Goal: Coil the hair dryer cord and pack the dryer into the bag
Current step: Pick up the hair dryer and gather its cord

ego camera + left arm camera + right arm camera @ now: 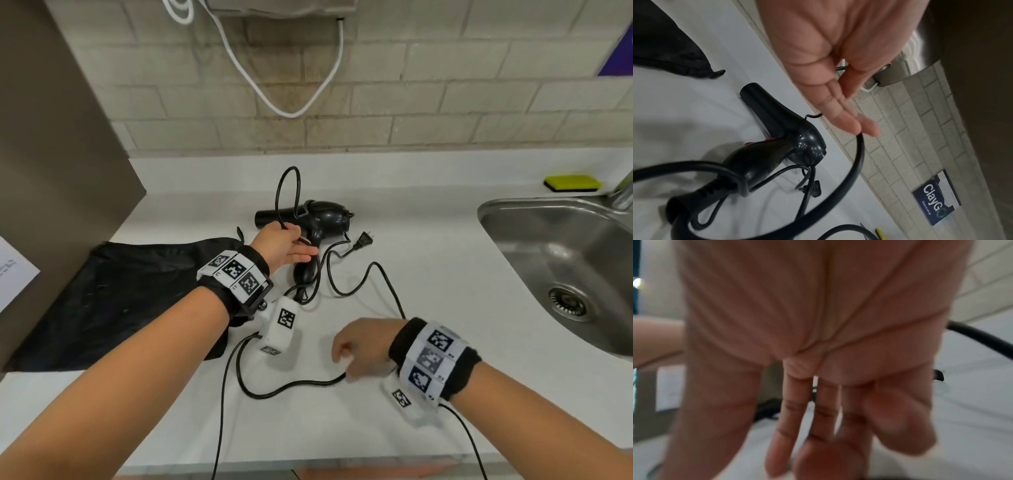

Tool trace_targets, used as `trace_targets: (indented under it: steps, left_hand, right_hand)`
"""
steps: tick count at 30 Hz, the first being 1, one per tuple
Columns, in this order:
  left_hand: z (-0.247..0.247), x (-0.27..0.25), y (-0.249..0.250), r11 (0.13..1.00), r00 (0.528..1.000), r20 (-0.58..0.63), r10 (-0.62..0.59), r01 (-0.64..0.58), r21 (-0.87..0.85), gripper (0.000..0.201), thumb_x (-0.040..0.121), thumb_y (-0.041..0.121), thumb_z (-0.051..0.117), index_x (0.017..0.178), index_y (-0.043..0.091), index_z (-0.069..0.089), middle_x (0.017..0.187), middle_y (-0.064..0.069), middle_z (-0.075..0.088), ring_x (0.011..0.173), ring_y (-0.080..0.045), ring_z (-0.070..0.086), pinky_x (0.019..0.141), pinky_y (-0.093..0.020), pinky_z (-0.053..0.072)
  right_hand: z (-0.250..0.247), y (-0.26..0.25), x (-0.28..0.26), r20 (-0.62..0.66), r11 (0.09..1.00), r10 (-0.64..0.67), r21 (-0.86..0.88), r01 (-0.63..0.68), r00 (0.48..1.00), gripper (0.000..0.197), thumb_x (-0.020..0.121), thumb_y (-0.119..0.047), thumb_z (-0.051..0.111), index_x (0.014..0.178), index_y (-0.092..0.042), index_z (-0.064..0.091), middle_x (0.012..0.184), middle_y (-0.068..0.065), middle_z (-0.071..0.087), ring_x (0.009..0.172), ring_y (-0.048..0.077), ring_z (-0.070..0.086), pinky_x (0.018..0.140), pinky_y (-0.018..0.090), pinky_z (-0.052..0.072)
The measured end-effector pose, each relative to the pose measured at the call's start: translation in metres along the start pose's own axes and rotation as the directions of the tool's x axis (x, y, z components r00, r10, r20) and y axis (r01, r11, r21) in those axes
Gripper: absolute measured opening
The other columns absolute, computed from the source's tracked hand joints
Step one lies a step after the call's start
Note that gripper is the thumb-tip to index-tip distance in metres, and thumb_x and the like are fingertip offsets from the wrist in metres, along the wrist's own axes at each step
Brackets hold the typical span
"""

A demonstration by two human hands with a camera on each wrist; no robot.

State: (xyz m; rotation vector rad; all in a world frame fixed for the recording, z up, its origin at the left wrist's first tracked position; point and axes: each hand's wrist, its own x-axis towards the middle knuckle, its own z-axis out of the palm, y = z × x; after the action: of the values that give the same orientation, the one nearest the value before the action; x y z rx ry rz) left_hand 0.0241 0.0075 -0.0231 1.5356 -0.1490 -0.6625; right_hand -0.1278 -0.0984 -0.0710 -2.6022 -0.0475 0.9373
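From the head view, the black hair dryer [315, 226] lies on its side on the white counter [428, 260], with the flat black bag [130, 294] just to its left and the sink [561, 260] well off to its right. The left hand [284, 245] hovers over the dryer's handle, fingers straight and together, a loop of the cord [356, 287] rising past them. The right hand [366, 346] is nearer the counter's front edge, fingers curled down where the cord runs beneath. In the left wrist view the cord [857, 164] passes behind the straight fingertips [857, 125], above the dryer [781, 134]; a wall sign [935, 198] beyond reads "ClayG". The right wrist view is blurred: fingers [789, 418] slightly spread, thumb tucked beneath, whether they pinch the cord I cannot tell.
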Motion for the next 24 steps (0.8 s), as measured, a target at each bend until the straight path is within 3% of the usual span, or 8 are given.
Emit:
trace_targets:
  steps: [2,4,8,13,17,20,22,24]
  left_hand:
    - [0.0,0.002,-0.001,1.0,1.0,0.006,0.016,-0.016,0.009,0.013,0.098,0.008,0.041,0.085,0.011,0.043,0.077,-0.01,0.055,0.05,-0.012,0.067,0.055,-0.023,0.056]
    - [-0.002,0.004,-0.003,0.999,1.0,0.014,0.024,-0.024,0.044,0.012,0.098,0.009,0.043,0.087,0.01,0.043,0.076,-0.01,0.056,0.049,-0.01,0.066,0.054,-0.022,0.056]
    - [-0.005,0.006,-0.005,0.956,0.997,0.07,0.021,-0.041,0.291,0.009,0.098,0.015,0.045,0.09,0.01,0.046,0.075,-0.008,0.057,0.043,-0.006,0.061,0.052,-0.024,0.053]
    - [-0.01,0.006,-0.013,0.855,0.986,0.169,0.008,-0.094,0.51,0.01,0.097,0.019,0.047,0.089,0.014,0.048,0.073,-0.003,0.058,0.042,-0.004,0.058,0.052,-0.022,0.048]
    - [-0.008,0.007,-0.018,0.811,0.968,0.25,-0.013,-0.136,0.569,0.009,0.096,0.019,0.05,0.088,0.013,0.049,0.07,-0.004,0.058,0.045,-0.005,0.059,0.053,-0.023,0.049]
    - [-0.001,0.009,-0.021,0.838,0.967,0.254,-0.011,-0.129,0.53,0.012,0.094,0.017,0.052,0.084,0.013,0.046,0.07,-0.007,0.058,0.044,-0.006,0.061,0.049,-0.02,0.05]
    - [0.005,0.011,-0.023,0.839,0.97,0.242,-0.015,-0.119,0.53,0.011,0.094,0.018,0.054,0.09,0.01,0.046,0.071,-0.006,0.059,0.044,-0.006,0.062,0.047,-0.018,0.049]
    - [0.012,0.014,-0.026,0.783,0.968,0.252,-0.011,-0.149,0.604,0.016,0.093,0.022,0.055,0.094,0.009,0.046,0.071,-0.003,0.06,0.047,-0.008,0.062,0.045,-0.018,0.047]
  right_hand:
    - [0.01,0.001,0.007,-0.005,1.0,0.02,-0.012,-0.02,1.0,0.024,0.08,-0.017,0.066,0.101,-0.015,0.055,0.075,-0.012,0.041,0.077,0.014,0.044,0.061,0.018,0.035]
    - [0.013,0.003,0.009,-0.03,0.999,0.023,-0.044,-0.024,0.999,0.016,0.08,-0.011,0.064,0.09,-0.015,0.053,0.072,-0.01,0.042,0.07,0.013,0.043,0.057,0.021,0.034]
    - [0.003,0.021,0.013,-0.177,0.988,0.107,-0.095,-0.126,0.978,0.019,0.088,-0.012,0.048,0.103,-0.012,0.06,0.108,0.005,0.058,0.088,0.02,0.052,0.076,0.025,0.04]
    - [-0.016,0.062,0.015,-0.476,0.928,0.363,0.107,-0.357,0.801,0.021,0.09,-0.01,0.043,0.11,-0.009,0.05,0.11,0.012,0.059,0.094,0.027,0.06,0.079,0.032,0.048]
    - [-0.034,0.075,0.01,-0.482,0.86,0.508,0.24,-0.45,0.714,0.028,0.089,-0.002,0.041,0.117,-0.002,0.045,0.115,0.018,0.057,0.103,0.031,0.057,0.08,0.032,0.046]
    - [-0.047,0.069,0.009,-0.588,0.865,0.49,0.423,-0.271,0.644,0.032,0.092,-0.002,0.036,0.123,-0.002,0.044,0.113,0.017,0.057,0.096,0.028,0.055,0.073,0.027,0.041]
    - [-0.054,0.054,0.01,-0.689,0.8,0.461,0.596,0.075,0.559,0.028,0.096,-0.012,0.036,0.122,-0.005,0.045,0.098,0.013,0.061,0.077,0.021,0.054,0.059,0.02,0.039]
    - [-0.062,0.037,0.012,-0.704,0.664,0.425,0.67,0.333,0.569,0.033,0.098,-0.024,0.035,0.128,-0.01,0.039,0.1,0.009,0.059,0.074,0.019,0.054,0.054,0.015,0.04]
